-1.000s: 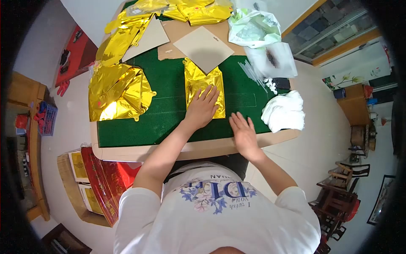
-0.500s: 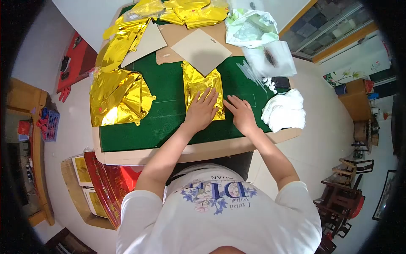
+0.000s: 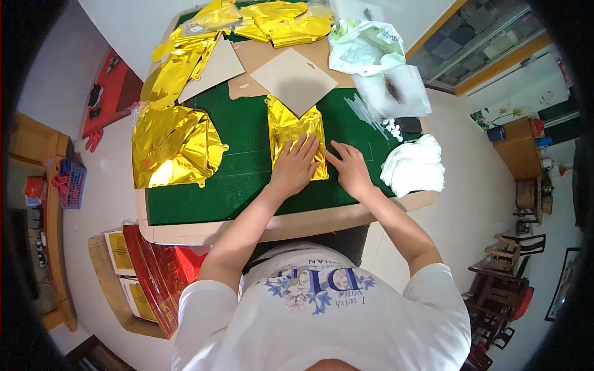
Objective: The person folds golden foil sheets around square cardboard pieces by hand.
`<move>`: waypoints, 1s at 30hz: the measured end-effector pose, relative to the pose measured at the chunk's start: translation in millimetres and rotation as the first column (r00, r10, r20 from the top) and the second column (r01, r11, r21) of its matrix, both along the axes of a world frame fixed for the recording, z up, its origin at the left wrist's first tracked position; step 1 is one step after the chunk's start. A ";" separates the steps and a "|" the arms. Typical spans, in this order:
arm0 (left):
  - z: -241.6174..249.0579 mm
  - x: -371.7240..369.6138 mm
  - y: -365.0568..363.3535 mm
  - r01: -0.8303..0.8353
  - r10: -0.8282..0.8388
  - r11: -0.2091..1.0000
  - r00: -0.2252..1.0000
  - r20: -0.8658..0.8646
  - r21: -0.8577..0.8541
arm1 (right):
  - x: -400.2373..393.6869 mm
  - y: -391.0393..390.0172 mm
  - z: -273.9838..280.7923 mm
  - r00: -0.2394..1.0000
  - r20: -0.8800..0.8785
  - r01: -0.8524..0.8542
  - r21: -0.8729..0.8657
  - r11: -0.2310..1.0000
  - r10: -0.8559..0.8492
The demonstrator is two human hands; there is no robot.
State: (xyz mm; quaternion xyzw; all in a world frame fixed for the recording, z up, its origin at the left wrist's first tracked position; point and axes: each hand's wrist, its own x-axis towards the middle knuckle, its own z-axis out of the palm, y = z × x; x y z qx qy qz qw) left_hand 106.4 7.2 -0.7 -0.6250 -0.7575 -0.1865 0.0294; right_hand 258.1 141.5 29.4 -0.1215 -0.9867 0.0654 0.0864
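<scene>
A gold foil balloon (image 3: pixel 288 127), folded into a flat rectangle, lies in the middle of the green tabletop. My left hand (image 3: pixel 296 167) rests flat on its near half, fingers stretched out over the shiny foil. At the right edge of the foil is my right hand (image 3: pixel 351 170), open and palm down, its index fingertip right at the border. A greyish square card (image 3: pixel 294 80) overlaps the far end of the foil with one corner pointing toward me. Neither hand grasps anything.
More gold foil balloons lie in a heap (image 3: pixel 176 148) at the left and a pile (image 3: pixel 284 23) at the back. Another card (image 3: pixel 213 69) leans beside them. On the right are plastic bags (image 3: pixel 365 48), small white pieces (image 3: pixel 392 128) and a white bundle (image 3: pixel 413 164).
My right hand has shifted slightly left, bringing its index fingertip to the foil's edge. My left hand stays flat on the foil, a touch lower in view.
</scene>
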 end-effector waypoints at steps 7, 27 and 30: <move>-1.5 0.3 -0.1 -0.006 0.006 1.000 1.000 0.001 0.010 | -1.5 0.9 0.3 0.999 0.039 -0.015 0.012 1.000 0.015; 5.1 -1.3 -0.2 0.012 -0.016 0.998 0.998 0.065 0.056 | -10.1 7.1 0.0 0.980 -0.031 -0.196 -0.045 0.980 0.195; 6.1 -0.7 0.5 -0.007 0.007 1.000 0.999 0.044 0.007 | -13.7 10.9 -12.2 0.978 -0.066 -0.203 -0.044 0.978 0.200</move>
